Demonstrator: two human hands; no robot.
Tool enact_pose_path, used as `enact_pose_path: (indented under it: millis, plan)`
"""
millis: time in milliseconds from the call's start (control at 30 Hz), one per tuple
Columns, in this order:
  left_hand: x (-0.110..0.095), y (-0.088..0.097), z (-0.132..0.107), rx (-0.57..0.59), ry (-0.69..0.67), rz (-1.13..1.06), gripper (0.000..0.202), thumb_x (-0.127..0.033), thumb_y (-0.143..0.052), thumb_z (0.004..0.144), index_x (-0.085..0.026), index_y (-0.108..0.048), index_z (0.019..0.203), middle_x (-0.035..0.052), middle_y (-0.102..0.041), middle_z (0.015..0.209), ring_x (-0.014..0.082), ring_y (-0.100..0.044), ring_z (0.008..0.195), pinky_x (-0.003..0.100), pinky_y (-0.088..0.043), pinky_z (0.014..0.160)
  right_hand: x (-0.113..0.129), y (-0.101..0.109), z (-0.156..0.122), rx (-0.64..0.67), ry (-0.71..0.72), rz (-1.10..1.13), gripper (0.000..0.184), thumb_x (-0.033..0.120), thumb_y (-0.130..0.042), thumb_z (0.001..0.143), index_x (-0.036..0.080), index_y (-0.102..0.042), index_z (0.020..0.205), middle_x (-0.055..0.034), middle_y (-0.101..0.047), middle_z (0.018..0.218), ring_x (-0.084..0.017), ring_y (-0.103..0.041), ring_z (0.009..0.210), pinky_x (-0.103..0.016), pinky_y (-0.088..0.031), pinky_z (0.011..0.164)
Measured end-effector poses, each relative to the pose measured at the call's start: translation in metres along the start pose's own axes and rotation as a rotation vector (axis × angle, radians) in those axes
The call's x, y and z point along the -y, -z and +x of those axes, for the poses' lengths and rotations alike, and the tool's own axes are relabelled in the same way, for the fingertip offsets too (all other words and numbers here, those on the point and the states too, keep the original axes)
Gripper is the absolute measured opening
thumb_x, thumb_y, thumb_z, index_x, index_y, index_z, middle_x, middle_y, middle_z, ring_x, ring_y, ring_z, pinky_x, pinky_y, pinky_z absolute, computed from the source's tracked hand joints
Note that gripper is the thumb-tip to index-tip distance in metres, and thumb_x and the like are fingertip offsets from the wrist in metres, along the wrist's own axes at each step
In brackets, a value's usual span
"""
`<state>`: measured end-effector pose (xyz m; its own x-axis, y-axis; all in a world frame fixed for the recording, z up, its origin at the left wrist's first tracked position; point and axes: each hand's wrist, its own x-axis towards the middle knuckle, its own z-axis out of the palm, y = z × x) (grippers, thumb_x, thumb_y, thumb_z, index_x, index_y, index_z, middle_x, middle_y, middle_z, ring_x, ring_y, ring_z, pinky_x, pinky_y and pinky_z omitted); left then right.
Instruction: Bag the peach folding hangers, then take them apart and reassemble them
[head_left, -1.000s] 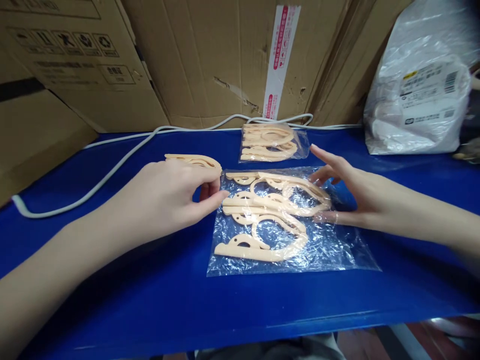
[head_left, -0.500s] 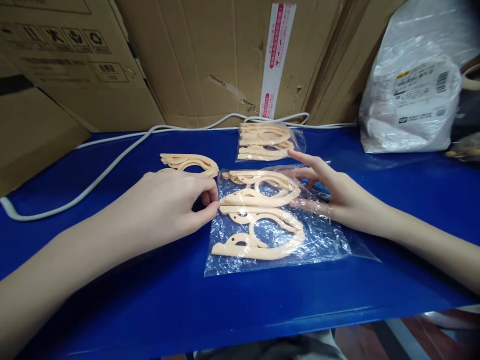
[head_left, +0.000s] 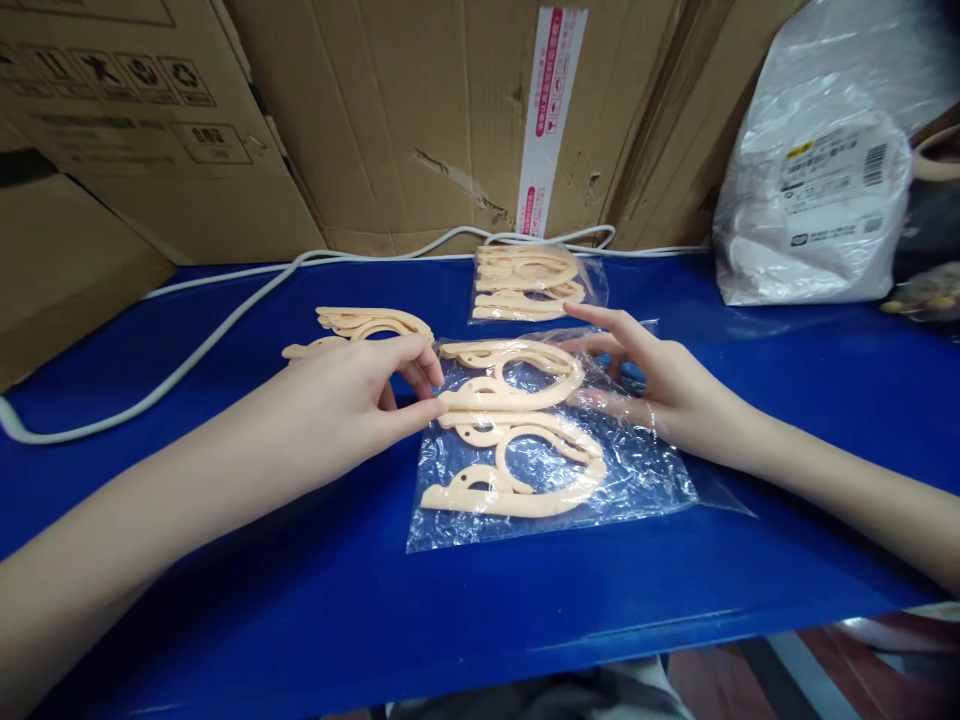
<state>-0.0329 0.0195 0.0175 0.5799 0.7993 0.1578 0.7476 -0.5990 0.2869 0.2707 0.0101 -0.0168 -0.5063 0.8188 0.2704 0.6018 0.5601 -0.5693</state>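
Note:
Folded cream plastic hangers [head_left: 517, 505] lie in a clear plastic bag [head_left: 637, 500] on the blue table. My left hand [head_left: 367, 390] is at the bag's left side, thumb and curled fingers closed at the left end of the upper hanger [head_left: 525, 400]. On the right, my right hand [head_left: 652, 385] has its index finger raised and its thumb apart, close to the same hanger's rounded end. Clear film overlaps some of its fingers; whether they are inside the bag I cannot tell. More folded hangers [head_left: 375, 322] lie behind my left hand, partly hidden.
Behind, a second clear bag of hangers [head_left: 525, 285] lies near a white cable [head_left: 300, 262]. Cardboard boxes [head_left: 420, 110] stand along the back. A white plastic package with a label [head_left: 817, 220] stands at the back right. The table's front edge [head_left: 480, 665] runs below.
My left hand has shifted slightly right, showing more of the loose hangers behind it. The upper hanger in the bag and my right hand have moved slightly left.

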Motion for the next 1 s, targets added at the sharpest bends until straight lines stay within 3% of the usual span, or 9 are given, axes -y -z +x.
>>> enact_pose_path:
  millis: [133, 433, 700, 833, 900, 1000]
  plan:
    - [-0.001, -0.002, 0.002, 0.095, 0.174, -0.118, 0.022, -0.043, -0.06, 0.082, -0.022, -0.063, 0.087, 0.0011, -0.073, 0.085, 0.0152, -0.064, 0.057, 0.027, -0.048, 0.051, 0.002, -0.002, 0.002, -0.044, -0.02, -0.012, 0.066, 0.041, -0.062, 0.092, 0.025, -0.036, 0.151, -0.0116, -0.069, 0.128, -0.027, -0.068, 0.108, -0.043, -0.054, 0.087]
    - [0.003, -0.006, 0.003, 0.073, 0.19, -0.189, 0.02, -0.044, -0.058, 0.083, -0.024, -0.059, 0.085, 0.0011, -0.071, 0.083, 0.0176, -0.064, 0.067, 0.028, -0.046, 0.055, 0.005, -0.003, 0.002, -0.088, -0.078, -0.044, 0.062, 0.051, -0.064, 0.089, 0.022, -0.046, 0.141, -0.0095, -0.074, 0.111, -0.024, -0.068, 0.088, -0.04, -0.055, 0.077]
    - [0.004, 0.003, 0.0, 0.025, 0.158, -0.002, 0.019, -0.042, -0.052, 0.088, -0.027, -0.063, 0.089, 0.0002, -0.071, 0.088, 0.0188, -0.061, 0.068, 0.032, -0.044, 0.058, 0.004, -0.002, 0.003, -0.082, -0.086, -0.082, 0.06, 0.05, -0.063, 0.09, 0.021, -0.047, 0.139, -0.0096, -0.075, 0.11, -0.023, -0.067, 0.084, -0.039, -0.054, 0.075]
    - [0.011, -0.002, 0.006, -0.118, -0.002, 0.244, 0.028, -0.034, -0.041, 0.097, -0.023, -0.064, 0.108, 0.0069, -0.07, 0.112, 0.029, -0.061, 0.103, 0.041, -0.049, 0.078, 0.004, -0.002, 0.001, -0.089, -0.058, -0.11, 0.059, 0.048, -0.062, 0.091, 0.021, -0.046, 0.14, -0.0105, -0.074, 0.113, -0.024, -0.069, 0.09, -0.039, -0.055, 0.075]
    - [0.016, -0.008, 0.011, -0.114, -0.13, 0.3, 0.033, -0.03, -0.039, 0.099, -0.019, -0.064, 0.118, 0.0104, -0.067, 0.125, 0.0309, -0.056, 0.119, 0.047, -0.047, 0.093, 0.003, -0.003, -0.001, -0.099, -0.04, -0.123, 0.058, 0.047, -0.062, 0.091, 0.022, -0.045, 0.141, -0.0105, -0.074, 0.114, -0.024, -0.07, 0.092, -0.039, -0.056, 0.076]
    - [0.023, -0.017, 0.02, -0.079, -0.212, 0.344, 0.038, -0.025, -0.036, 0.101, -0.016, -0.064, 0.125, 0.0123, -0.067, 0.127, 0.0285, -0.054, 0.128, 0.05, -0.04, 0.109, 0.003, -0.003, -0.002, -0.097, -0.037, -0.142, 0.056, 0.044, -0.062, 0.091, 0.024, -0.046, 0.141, -0.0089, -0.075, 0.114, -0.025, -0.071, 0.093, -0.041, -0.057, 0.079]
